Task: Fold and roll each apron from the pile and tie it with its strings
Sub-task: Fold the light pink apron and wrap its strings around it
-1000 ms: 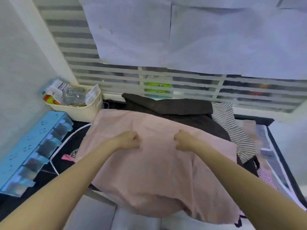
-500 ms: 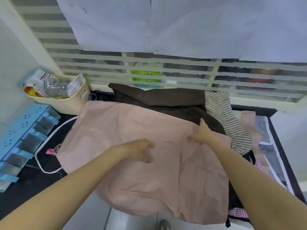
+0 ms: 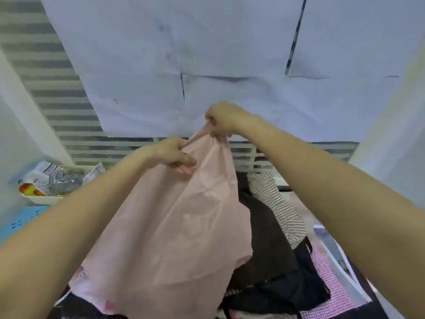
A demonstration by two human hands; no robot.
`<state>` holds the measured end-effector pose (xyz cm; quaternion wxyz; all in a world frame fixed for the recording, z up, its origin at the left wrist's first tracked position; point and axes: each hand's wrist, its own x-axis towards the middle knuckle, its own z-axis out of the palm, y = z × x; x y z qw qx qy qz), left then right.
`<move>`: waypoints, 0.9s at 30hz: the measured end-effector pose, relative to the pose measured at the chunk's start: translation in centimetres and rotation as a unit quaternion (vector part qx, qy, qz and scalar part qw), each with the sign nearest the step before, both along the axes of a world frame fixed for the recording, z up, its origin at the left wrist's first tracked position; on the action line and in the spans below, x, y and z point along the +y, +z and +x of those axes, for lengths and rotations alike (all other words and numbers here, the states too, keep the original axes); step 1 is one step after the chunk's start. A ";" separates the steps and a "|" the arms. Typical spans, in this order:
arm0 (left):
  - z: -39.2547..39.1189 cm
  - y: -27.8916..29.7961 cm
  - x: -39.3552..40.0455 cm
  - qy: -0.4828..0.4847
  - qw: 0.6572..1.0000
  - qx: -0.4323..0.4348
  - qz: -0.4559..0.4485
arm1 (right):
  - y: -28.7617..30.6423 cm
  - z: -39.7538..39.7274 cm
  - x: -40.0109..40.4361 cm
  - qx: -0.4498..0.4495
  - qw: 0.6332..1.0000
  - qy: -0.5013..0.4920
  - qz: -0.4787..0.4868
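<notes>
Above the pile (image 3: 276,245), left hand (image 3: 171,155) and right hand (image 3: 222,119) seemingly pinch the pink apron (image 3: 174,226).

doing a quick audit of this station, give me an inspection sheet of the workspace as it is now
surface: dark tabletop, mostly covered by cloth.
job's things: pink apron lifted, hanging from both hands; dark brown apron, striped apron and pink checked apron piled to its right.
clutter: cream basket of packets at the left; blue plastic organiser in front of it.
grippers: left hand grips the apron's upper edge; right hand pinches the top, higher up.
cables: nothing seen.
surroundings: slatted window grille behind, partly covered by paper sheets; white walls either side.
</notes>
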<state>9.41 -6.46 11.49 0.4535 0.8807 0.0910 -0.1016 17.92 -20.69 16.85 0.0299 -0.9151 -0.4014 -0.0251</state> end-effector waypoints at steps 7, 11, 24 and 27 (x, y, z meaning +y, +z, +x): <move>-1.6 10.9 4.5 0.065 0.969 -0.057 0.231 | 12.6 1.2 -7.6 -0.300 0.919 -0.165 0.198; -1.5 17.0 3.6 0.233 0.789 -0.401 0.404 | 16.1 0.0 -9.8 -0.343 0.880 -0.225 0.240; -9.1 1.7 -0.2 0.056 0.908 0.116 0.398 | -3.3 -1.9 -12.4 0.218 0.932 -0.181 -0.224; -9.5 -3.9 1.4 -0.102 0.831 0.387 0.386 | -8.4 -2.8 -10.3 0.368 0.843 -0.203 -0.336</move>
